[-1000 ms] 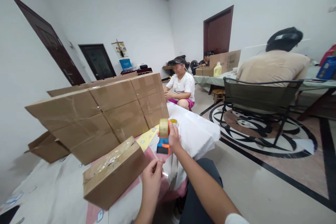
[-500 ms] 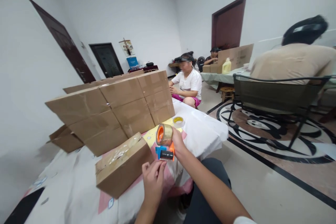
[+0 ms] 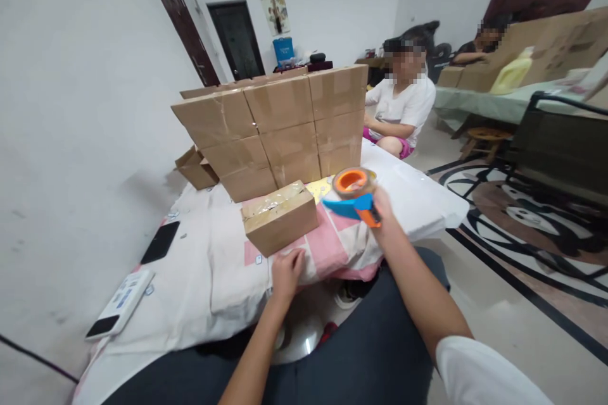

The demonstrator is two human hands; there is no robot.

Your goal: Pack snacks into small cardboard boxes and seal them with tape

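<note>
My right hand (image 3: 384, 212) grips a tape dispenser (image 3: 349, 205) with a blue and orange body, holding it above the table to the right of a small carton (image 3: 282, 221). A roll of brown tape (image 3: 338, 186) on an orange hub sits in the dispenser. Clear tape runs over the carton's top. Just in front of the carton's near side, my left hand (image 3: 285, 275) is closed, thumb against curled fingers; whatever they pinch, if anything, is too small to see.
Stacked cartons (image 3: 285, 133) form a wall behind the small one. An open box (image 3: 197, 168), a black phone-like slab (image 3: 160, 242) and a white power strip (image 3: 121, 304) lie leftward on the cloth-covered table (image 3: 199, 291). A person (image 3: 401, 101) squats beyond; a folding chair (image 3: 560, 139) stands right.
My hands have drawn apart: the left moved down away from the dispenser, while the right swung the dispenser round, blue part now pointing left. The view has turned left and down.
</note>
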